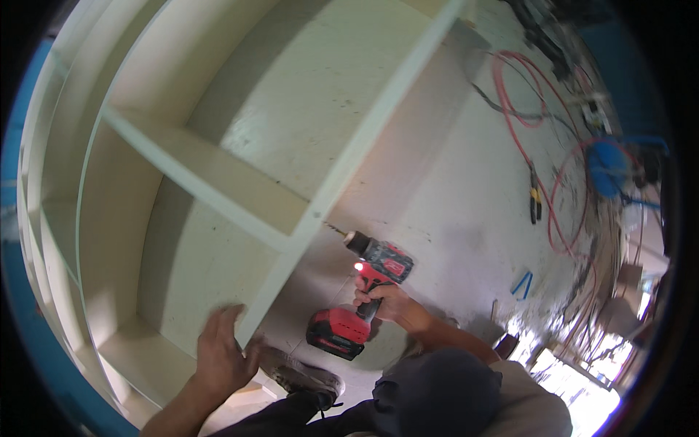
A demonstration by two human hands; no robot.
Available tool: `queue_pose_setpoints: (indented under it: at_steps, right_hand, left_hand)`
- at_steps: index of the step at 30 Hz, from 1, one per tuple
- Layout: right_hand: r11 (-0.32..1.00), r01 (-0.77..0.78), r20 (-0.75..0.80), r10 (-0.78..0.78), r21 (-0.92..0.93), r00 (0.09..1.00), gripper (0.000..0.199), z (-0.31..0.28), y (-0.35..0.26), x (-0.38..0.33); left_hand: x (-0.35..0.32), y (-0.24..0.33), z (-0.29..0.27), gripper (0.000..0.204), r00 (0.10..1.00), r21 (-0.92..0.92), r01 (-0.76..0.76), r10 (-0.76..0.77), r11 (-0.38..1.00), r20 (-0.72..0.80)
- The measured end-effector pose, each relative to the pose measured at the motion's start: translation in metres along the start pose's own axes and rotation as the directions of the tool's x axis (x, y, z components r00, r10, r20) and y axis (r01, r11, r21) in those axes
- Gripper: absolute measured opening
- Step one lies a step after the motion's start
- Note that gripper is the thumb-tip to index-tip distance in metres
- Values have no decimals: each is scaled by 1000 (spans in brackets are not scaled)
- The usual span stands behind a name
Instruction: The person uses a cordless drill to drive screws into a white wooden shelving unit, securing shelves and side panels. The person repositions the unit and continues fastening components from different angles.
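My right hand (380, 300) is closed round the handle of a red and black cordless drill (386, 260), finger near the trigger. The drill's lamp is lit, and a large battery sits at its base. Its thin drill bit (335, 229) points at the outer side of a pale cabinet frame (349, 156), close to where a shelf board (204, 193) meets it. Whether the tip touches the wood, I cannot tell. Lower left, my left hand (227, 355) grips the frame's near edge, fingers inside and thumb outside.
A red hose (510, 131) and dark cable loop over the floor at right, beside yellow-and-black pliers (535, 204). A blue folded strip (522, 285) lies nearer. Clutter lines the right wall. A shoe (302, 375) stands by the frame; a dark cap (440, 393) hides the lower middle.
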State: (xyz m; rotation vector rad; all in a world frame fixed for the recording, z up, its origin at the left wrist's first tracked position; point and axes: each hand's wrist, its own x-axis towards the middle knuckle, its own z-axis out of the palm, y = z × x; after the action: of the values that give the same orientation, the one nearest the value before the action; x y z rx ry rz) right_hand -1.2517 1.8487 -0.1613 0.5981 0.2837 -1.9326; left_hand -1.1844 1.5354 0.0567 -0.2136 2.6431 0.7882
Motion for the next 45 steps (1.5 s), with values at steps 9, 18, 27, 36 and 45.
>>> queue_pose_setpoints:
  at_steps: [9, 18, 27, 36, 45]
  right_hand:
    - [999, -1, -46, -1, -40, 999, 55, 8, -3, 3]
    - [991, -52, -100, 39, -124, 994, 36, 7, -5, 10]
    - [966, -90, -151, 54, -244, 987, 34, 19, -11, 7]
    - [969, -63, -123, 34, -238, 992, 35, 20, -7, 19]
    - [985, -37, -300, -15, -168, 954, 34, 34, -6, 20]
  left_hand:
    - [15, 7, -7, 60, 997, -105, -54, 47, 993, -64]
    - [15, 8, -10, 66, 1000, -134, -16, 13, 991, -20]
    - [16, 12, -13, 64, 999, -129, -34, 35, 991, 8]
    - [16, 8, -13, 74, 999, -129, -33, 34, 991, 5]
    - [16, 8, -12, 69, 999, -127, -40, 39, 991, -7]
